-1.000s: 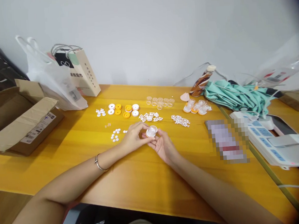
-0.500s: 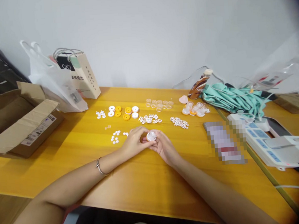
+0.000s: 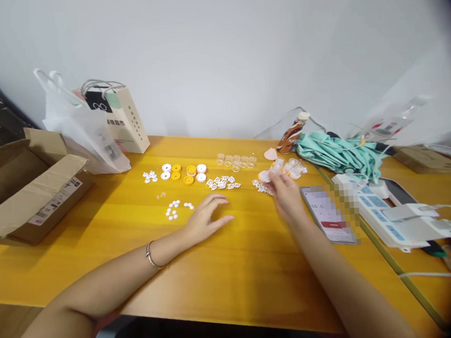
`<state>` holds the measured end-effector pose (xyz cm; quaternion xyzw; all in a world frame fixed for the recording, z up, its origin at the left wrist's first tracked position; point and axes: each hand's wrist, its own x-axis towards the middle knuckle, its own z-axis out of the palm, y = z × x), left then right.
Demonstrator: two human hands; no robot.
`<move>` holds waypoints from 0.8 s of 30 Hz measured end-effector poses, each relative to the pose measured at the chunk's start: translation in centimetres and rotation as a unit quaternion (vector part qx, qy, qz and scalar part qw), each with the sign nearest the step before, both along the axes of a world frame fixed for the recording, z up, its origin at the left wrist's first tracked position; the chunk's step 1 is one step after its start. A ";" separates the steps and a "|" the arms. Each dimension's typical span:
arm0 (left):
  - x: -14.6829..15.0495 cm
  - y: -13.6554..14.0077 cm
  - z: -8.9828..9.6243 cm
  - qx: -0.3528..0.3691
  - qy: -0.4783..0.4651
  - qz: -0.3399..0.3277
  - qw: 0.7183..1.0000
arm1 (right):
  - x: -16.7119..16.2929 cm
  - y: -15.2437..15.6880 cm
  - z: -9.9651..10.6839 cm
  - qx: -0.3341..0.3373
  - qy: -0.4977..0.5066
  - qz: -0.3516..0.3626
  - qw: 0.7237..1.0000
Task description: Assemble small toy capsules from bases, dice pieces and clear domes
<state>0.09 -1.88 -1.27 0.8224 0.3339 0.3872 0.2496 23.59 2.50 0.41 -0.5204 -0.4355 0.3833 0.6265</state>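
Observation:
My right hand (image 3: pixel 288 195) pinches a small round white plastic piece with a clear top (image 3: pixel 264 176), close to a group of finished-looking orange pieces with clear domes (image 3: pixel 295 169). Under its fingertips, partly covered, lies a pile of white lattice pieces (image 3: pixel 262 188). My left hand (image 3: pixel 206 219) rests over the table with fingers apart and holds nothing. Beyond it is a second heap of white lattice pieces (image 3: pixel 223 182). White and yellow round discs (image 3: pixel 188 180), small white caps (image 3: pixel 172 212) and clear cups (image 3: pixel 236 162) stand in groups nearby.
An open cardboard box (image 3: pixel 58 201), a plastic bag (image 3: pixel 104 146) and a paper bag (image 3: pixel 135 126) stand left. Rightward are a bottle (image 3: pixel 293 133), a folded green umbrella (image 3: pixel 336 151), a phone (image 3: pixel 323 211) and a white power strip (image 3: pixel 383 219) with cables.
My right hand has moved right and away from me with the round piece, parting from my left hand. My left hand has let go of the piece and its fingers have opened.

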 end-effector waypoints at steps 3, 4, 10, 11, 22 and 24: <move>0.0 0.0 0.0 -0.002 0.001 -0.022 1.000 | 4.3 1.5 0.5 -0.021 -0.302 -0.142 0.943; 0.0 0.0 0.1 -0.002 0.005 -0.029 1.000 | 5.4 1.8 0.6 -0.035 -0.328 -0.154 0.931; 0.0 -0.2 0.4 -0.002 0.032 -0.064 0.997 | 7.4 3.1 0.1 -0.143 -0.533 -0.140 0.822; 0.0 -0.3 0.4 -0.001 0.033 -0.067 0.997 | 7.4 3.4 0.0 -0.149 -0.539 -0.140 0.817; 0.0 -0.3 0.6 0.001 0.045 -0.079 0.996 | 7.8 3.8 -1.8 -0.120 -0.515 -0.166 0.832; 0.0 -0.3 0.6 0.003 0.048 -0.078 0.996 | 7.7 3.7 -1.9 -0.132 -0.504 -0.166 0.837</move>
